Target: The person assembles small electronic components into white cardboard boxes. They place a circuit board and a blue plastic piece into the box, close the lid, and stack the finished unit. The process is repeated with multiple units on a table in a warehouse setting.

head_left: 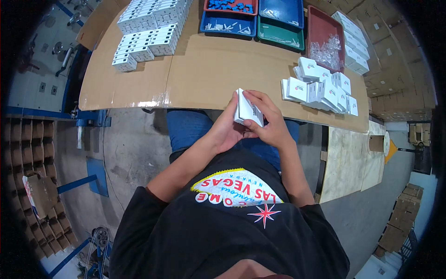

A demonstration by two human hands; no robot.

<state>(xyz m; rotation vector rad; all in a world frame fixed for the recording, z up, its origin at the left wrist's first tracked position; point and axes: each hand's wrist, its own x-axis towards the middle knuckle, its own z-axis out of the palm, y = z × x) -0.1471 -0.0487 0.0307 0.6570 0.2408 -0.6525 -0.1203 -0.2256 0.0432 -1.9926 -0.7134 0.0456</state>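
A small white box (248, 109) is held between my two hands, just over the near edge of the cardboard-covered table (209, 74). My left hand (227, 125) is wrapped round its left side and base. From the right, my right hand (269, 122) grips it, fingers over the far end and thumb on the near part. Whether the box is fully closed I cannot tell. On the table to the right lies a loose heap of small white boxes (325, 90), some tilted against each other.
Stacked white printed boxes (151, 35) stand at the far left. Beyond my hands are a blue tray (228, 33) with white pieces, a red tray (255, 5) with blue parts, and a green tray (281, 42). A dark red tray (320, 28) holds clear plastic pieces.
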